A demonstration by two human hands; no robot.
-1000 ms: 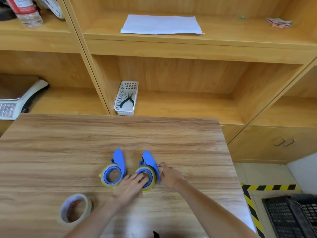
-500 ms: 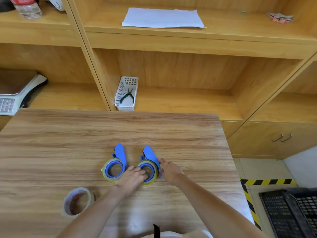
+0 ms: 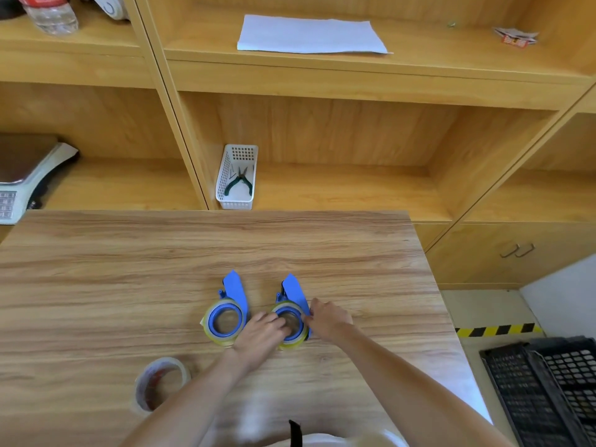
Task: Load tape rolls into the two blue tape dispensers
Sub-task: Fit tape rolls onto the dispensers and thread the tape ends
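Now both hands' grip closed: left hand point(image 3: 263, 330), right hand point(image 3: 327, 319) on glossy ring-shaped right tape roll point(image 3: 292, 341).

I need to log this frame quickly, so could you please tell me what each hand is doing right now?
Left hand: fingers curled onto the tape roll in the right dispenser.
Right hand: pressed against that dispenser's side; grip cannot be told.

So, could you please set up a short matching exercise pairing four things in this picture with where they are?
Things:
1. pliers
2. sheet of paper
3. loose tape roll
4. black crate

Places:
A. on the floor, right of the table
B. on the upper shelf
C. in the white basket
D. on the table, left of the left forearm

Pairs: 1-C, 2-B, 3-D, 4-A
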